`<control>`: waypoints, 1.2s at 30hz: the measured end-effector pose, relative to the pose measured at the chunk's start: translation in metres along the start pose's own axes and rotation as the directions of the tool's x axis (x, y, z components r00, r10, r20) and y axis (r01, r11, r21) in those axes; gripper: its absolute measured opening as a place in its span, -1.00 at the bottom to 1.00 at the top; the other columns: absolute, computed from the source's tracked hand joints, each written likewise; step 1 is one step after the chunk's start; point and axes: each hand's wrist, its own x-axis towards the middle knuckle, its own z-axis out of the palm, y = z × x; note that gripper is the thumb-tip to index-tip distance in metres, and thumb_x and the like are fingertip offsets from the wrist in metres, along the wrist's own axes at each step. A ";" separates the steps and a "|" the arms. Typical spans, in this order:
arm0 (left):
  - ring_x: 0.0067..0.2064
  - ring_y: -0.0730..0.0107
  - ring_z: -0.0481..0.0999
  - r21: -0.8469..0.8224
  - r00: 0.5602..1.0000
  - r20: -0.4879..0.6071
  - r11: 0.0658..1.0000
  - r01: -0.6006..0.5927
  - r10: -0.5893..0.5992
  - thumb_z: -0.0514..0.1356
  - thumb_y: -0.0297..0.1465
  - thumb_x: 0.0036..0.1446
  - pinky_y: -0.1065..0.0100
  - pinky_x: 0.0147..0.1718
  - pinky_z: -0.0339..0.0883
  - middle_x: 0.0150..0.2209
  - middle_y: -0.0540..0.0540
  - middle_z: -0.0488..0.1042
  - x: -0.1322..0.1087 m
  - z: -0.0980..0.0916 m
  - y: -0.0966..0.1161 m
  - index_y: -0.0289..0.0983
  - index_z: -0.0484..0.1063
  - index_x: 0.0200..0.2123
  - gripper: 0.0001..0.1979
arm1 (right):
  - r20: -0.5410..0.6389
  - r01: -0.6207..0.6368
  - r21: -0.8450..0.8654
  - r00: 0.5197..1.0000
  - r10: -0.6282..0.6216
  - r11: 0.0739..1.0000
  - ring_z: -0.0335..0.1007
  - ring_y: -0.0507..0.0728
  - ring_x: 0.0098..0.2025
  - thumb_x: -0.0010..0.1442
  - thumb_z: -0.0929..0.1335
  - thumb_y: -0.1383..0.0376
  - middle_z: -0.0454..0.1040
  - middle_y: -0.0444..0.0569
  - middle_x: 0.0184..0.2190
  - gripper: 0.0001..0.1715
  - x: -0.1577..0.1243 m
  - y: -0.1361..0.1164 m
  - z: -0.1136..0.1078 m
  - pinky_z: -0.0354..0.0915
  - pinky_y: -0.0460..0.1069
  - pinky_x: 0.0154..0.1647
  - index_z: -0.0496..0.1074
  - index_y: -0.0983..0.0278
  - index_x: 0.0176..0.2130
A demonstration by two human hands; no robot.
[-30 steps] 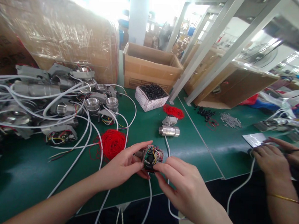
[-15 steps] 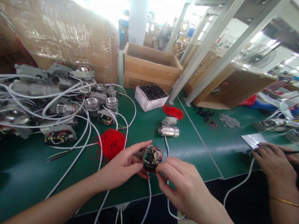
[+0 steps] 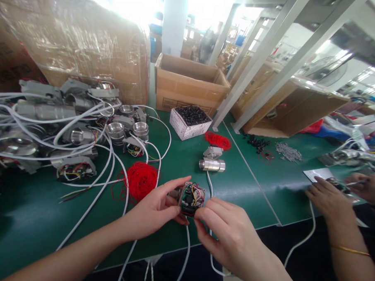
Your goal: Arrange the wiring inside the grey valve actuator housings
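My left hand (image 3: 161, 207) is closed around a motorised valve's open housing (image 3: 191, 198), thumb at its lower left edge. Coloured wires and a circuit board show inside, and a white cable hangs below. A thin red sealing ring (image 3: 188, 215) runs along the housing's lower rim. At the lower right corner, my right hand (image 3: 222, 225) pinches the ring with thumb and fingers; the fingertips partly hide it. To the left lies a heap of red sealing rings (image 3: 140, 180). Beyond my right hand rests another valve (image 3: 211, 164) with a grey housing and white cable.
Many metal valves (image 3: 46, 109) with tangled white cables fill the left side. A small box of black parts (image 3: 191, 122) stands before a cardboard box (image 3: 189, 89). More red rings (image 3: 217, 140) lie nearby. At right, a co-worker's hands (image 3: 330, 200) handle a part and a tool.
My hands and the housing stay almost in place, with my right fingers shifting slightly along the lower corner. The co-worker's hands have moved apart, uncovering a part and a tool.
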 end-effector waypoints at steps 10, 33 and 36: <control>-0.13 0.23 0.59 -0.004 1.000 -0.001 1.000 -0.008 0.008 0.27 -0.40 0.06 0.15 -0.10 0.54 0.03 -0.24 0.51 0.000 0.000 0.000 -0.29 0.09 0.33 -0.23 | -0.039 -0.004 -0.051 0.999 0.002 0.999 0.32 0.08 -0.45 0.31 0.26 0.46 0.46 -0.08 -0.43 -0.86 0.003 -0.003 0.000 0.20 -0.02 -0.46 0.39 0.33 -0.16; -0.13 0.20 0.58 -0.012 1.000 -0.007 1.000 0.001 -0.001 0.25 -0.42 0.02 0.08 -0.08 0.51 0.04 -0.26 0.51 0.002 0.001 -0.002 -0.27 0.05 0.35 -0.18 | 0.074 0.109 -0.155 0.992 -0.099 0.982 0.16 0.05 -0.52 0.31 0.26 0.49 0.34 -0.14 -0.54 -0.74 -0.005 0.000 -0.005 0.07 0.00 -0.51 0.37 0.31 -0.41; -0.12 0.18 0.58 -0.018 1.000 -0.012 1.000 0.006 -0.006 0.25 -0.43 0.02 0.07 -0.07 0.51 0.03 -0.27 0.51 0.002 0.001 -0.002 -0.28 0.04 0.35 -0.18 | 0.104 0.110 -0.164 0.990 -0.094 0.980 0.19 0.05 -0.51 0.31 0.25 0.51 0.37 -0.12 -0.53 -0.75 -0.007 0.001 -0.006 0.08 0.01 -0.50 0.38 0.32 -0.39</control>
